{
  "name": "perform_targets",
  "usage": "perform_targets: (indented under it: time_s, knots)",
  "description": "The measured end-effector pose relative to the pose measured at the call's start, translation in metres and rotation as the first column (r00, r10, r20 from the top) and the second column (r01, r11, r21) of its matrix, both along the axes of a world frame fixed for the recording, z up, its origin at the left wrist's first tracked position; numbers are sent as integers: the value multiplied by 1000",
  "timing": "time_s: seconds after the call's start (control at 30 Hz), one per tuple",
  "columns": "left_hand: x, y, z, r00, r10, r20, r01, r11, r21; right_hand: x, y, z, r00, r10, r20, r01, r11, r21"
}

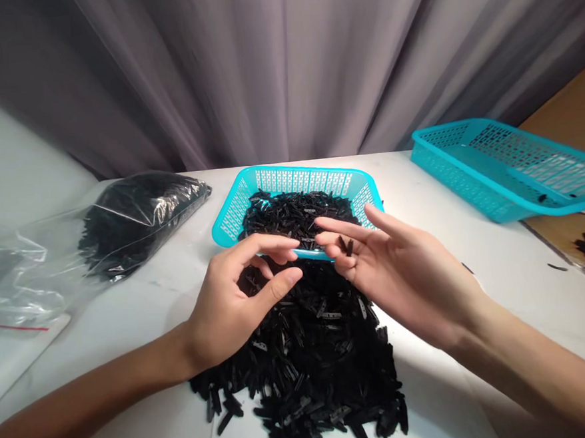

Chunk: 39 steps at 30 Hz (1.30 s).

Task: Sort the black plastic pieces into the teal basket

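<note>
Bare forearms (104,392) reach in from both lower corners, over a white table (400,181). Between them a loose heap (327,357) of short, thin black pieces spreads toward the near edge, with some strays at its fringe and a few showing paler sides with small holes.

From where I stand, the left hand (238,299) hangs over the left part of the heap, thumb and fingertips well apart, with a gap between them. Nothing shows in that gap, though the backs of the fingers hide part of the view. The right hand (401,271) is turned palm up, its thumb and forefinger spread wide; two small black slivers (350,247) (perhaps more, they overlap so closely) rest on its curled lower fingers rather than being pinched.

Just beyond the hands stands a turquoise basket (229,213) with many more of the same pieces in it, its near rim right beside the heap. To its left lies a clear plastic bag (137,220) bulging with black contents, its slack end trailing off. Over on the right, a second basket (463,180) sits tilted to the view, a couple of dark bits in it. Grey curtains (282,66) hang behind everything.
</note>
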<state>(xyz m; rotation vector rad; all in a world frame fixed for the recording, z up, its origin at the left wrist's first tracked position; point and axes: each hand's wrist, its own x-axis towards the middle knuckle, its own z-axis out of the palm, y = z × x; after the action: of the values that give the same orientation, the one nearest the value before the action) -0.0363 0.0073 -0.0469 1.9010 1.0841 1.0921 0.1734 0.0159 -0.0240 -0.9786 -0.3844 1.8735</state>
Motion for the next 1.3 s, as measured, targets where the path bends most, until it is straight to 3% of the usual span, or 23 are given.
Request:
perform_targets:
  time_s: [0.17, 0.3, 0.43, 0.73, 0.97, 1.07, 1.2, 1.3]
  knots:
    - [0, -3, -3, 972, -53, -228, 117, 954, 277, -11, -14, -4, 980, 105, -167, -111, 993, -31]
    - [0, -1, -9, 930, 9, -368, 172, 873, 456, -17, -20, -9, 958, 241, -156, -229, 969, 88]
    - [-1, 3, -10, 929, -7, -369, 185, 874, 449, -18, -22, -11, 937, 325, -130, -302, 937, 173]
    - [-7, 6, -2, 928, -87, -362, 252, 862, 440, -19, -22, -19, 911, 381, -160, -358, 921, 155]
    - [-7, 2, 1, 955, -9, -296, 138, 898, 419, -18, -19, -18, 925, 379, -14, -373, 917, 140]
    - [-11, 1, 0, 954, 40, -298, 126, 848, 515, -17, -19, -17, 920, 381, 89, -391, 908, 149]
    - [-18, 2, -2, 921, -14, -390, 266, 753, 602, -14, -18, -18, 899, 384, 212, -421, 891, 169]
    - [-20, 2, -2, 918, -47, -393, 294, 744, 600, -13, -18, -18, 884, 365, 291, -423, 890, 168]
